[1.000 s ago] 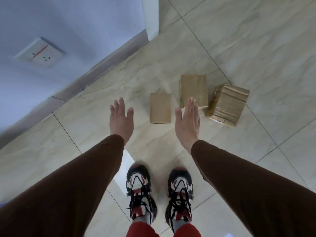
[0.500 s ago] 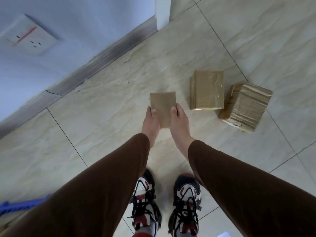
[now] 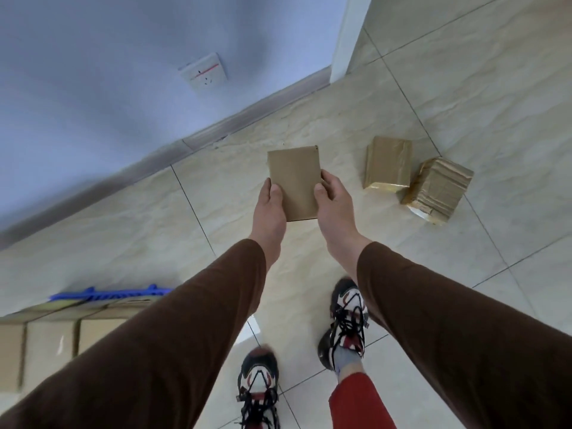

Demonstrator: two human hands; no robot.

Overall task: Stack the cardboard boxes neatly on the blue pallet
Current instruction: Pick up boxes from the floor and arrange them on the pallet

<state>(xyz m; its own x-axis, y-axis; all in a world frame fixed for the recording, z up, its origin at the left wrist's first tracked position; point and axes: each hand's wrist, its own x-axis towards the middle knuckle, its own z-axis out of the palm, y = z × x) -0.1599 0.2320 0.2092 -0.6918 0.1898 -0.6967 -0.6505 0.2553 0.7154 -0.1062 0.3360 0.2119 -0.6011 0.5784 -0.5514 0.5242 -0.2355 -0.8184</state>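
Item: one flat cardboard box (image 3: 294, 182), plain brown, held off the tiled floor (image 3: 495, 88) between both hands. Left hand (image 3: 270, 209) gripped its left edge, thumb on the top face; right hand (image 3: 332, 199) gripped the right edge likewise. Both grips were closed on the box, set toward its near end, so the far end stood out unsupported beyond the fingers.

Also present: two taped boxes on the floor, right of the grip and apart from it: taped box (image 3: 388, 164) lying flat, and wrapped box (image 3: 438, 188) just beside it, tilted on one edge.

Destination: blue pallet (image 3: 105, 294), behind and to the left of the grip, only an edge showing past the left sleeve. Stacked boxes (image 3: 49, 342) already sat on it in a row.

Handling note, as judgement: the step in hand was carrying the box to the pallet. It would be done well by keeping the box level, turning left with both grips equal, lining its edges with the row already laid, and lowering it flush before letting go. A one-sided release would likely skew it.
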